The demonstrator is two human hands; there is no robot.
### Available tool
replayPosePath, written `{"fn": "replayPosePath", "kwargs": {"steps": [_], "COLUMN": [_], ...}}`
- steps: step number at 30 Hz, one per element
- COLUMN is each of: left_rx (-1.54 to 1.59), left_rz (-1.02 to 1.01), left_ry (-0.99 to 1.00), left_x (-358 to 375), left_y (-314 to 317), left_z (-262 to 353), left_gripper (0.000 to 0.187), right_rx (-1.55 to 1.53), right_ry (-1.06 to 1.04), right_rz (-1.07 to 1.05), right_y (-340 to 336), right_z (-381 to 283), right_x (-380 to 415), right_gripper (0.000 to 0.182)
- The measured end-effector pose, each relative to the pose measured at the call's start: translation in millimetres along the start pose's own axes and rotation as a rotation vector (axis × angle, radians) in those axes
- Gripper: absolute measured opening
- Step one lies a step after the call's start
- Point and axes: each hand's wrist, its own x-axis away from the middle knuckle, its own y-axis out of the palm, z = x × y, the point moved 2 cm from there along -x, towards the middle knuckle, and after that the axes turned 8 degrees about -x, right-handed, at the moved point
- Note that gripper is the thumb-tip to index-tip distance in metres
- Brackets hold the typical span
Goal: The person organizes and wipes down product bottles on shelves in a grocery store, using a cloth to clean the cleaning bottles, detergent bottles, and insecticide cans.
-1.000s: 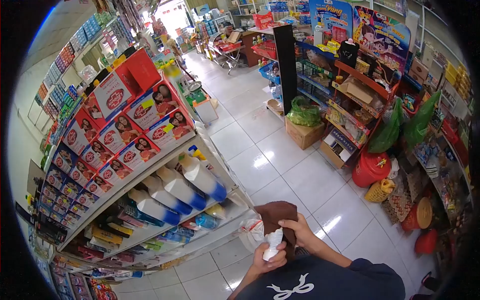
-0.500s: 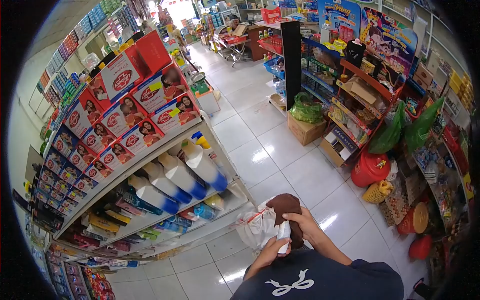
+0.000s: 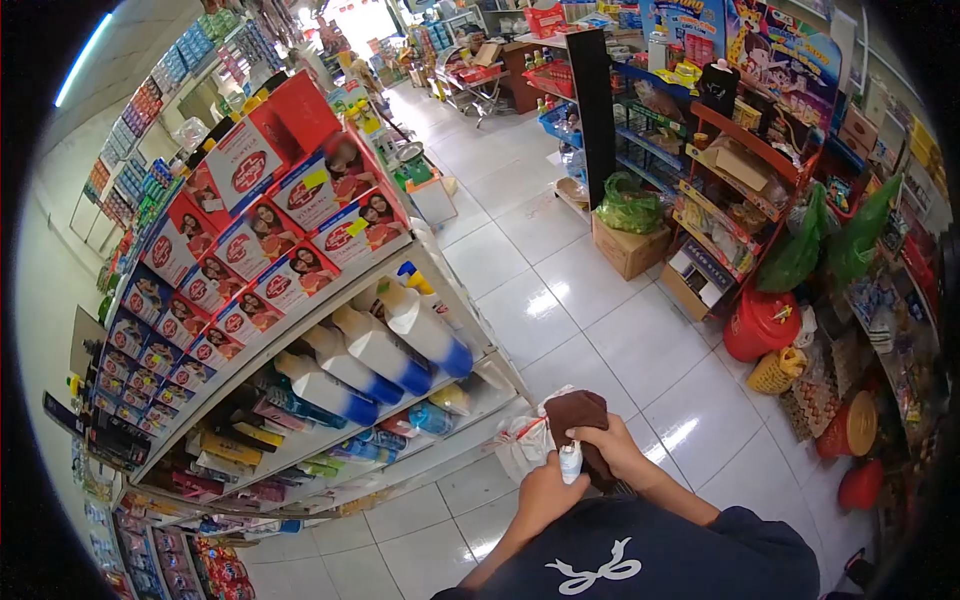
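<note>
Left hand (image 3: pixel 549 492): grip closed round a small white bottle (image 3: pixel 570 462), held before the dark shirt (image 3: pixel 700 552). Right hand (image 3: pixel 608 447): grip closed on a brown cloth (image 3: pixel 577 410), just beside the bottle. Behind the cloth: a white bundle (image 3: pixel 518 446), probably a plastic bag. Leftward: shelf (image 3: pixel 492 388), white-and-blue bottles (image 3: pixel 421 325), red soap boxes (image 3: pixel 283 205) above. Beyond: tiled floor (image 3: pixel 512 322).

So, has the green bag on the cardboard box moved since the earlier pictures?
No. Judged against the black panel, the green bag sits just to its right as before, atop the cardboard box; only the camera's view has shifted.
</note>
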Motion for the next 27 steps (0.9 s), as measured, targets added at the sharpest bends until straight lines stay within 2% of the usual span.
{"fn": "replayPosePath", "kwargs": {"steps": [3,6,7,10,11,12,14,17,20,21,24,25,27], "left_rx": [0.62,1.143,1.3,1.919,2.118,2.248,2.115,2.086,1.688,1.518,1.273,1.286,1.133], "left_rz": [-0.148,-0.475,-0.594,-1.167,-1.312,-1.6,-1.67,-1.431,-1.16,-1.022,-0.799,-0.774,-0.722], "left_ry": [0.117,0.084,0.063,0.262,0.541,0.991,1.41,0.869,0.32,0.251,0.139,0.051,0.03], "left_x": [0.6,-4.4,-3.6,0.5,-0.7,-7.1,-10.9,-2.4,-19.9,-23.0,-24.4,-21.4,-21.9], "left_y": [7.1,25.7,26.4,27.4,34.7,44.8,61.4,49.8,46.5,35.0,21.9,17.2,20.5], "left_z": [-4.9,-15.6,-16.3,-13.7,-11.1,-2.2,7.7,-2.3,-38.6,-39.8,-35.3,-29.2,-26.1], "left_gripper": [0.03,0.026,0.025,0.025,0.025,0.025,0.025,0.024,0.026,0.026,0.022,0.017,0.016], "right_rx": [-0.064,-0.151,-0.181,-0.257,-0.205,-0.156,-0.111,-0.146,-0.11,-0.164,-0.23,-0.237,-0.245], "right_ry": [0.088,0.144,0.145,0.101,0.08,0.058,0.03,0.036,-0.019,-0.047,-0.075,-0.049,0.005], "right_rz": [-0.073,-0.132,-0.149,-0.134,-0.169,-0.204,-0.242,-0.24,-0.329,-0.282,-0.165,-0.125,-0.054], "right_y": [0.8,1.8,2.1,7.7,10.7,14.3,17.2,12.4,6.7,9.1,2.5,-0.1,-5.2], "right_z": [-3.5,-3.9,-3.5,-3.2,-3.3,-3.1,-4.0,-6.3,-14.4,-16.3,-6.6,-4.1,-2.1], "right_x": [3.2,4.5,4.0,7.1,9.4,12.0,13.7,14.2,7.2,8.3,7.0,7.3,6.4], "right_gripper": [0.03,0.036,0.039,0.043,0.044,0.045,0.047,0.052,0.05,0.046,0.042,0.041,0.039]}}
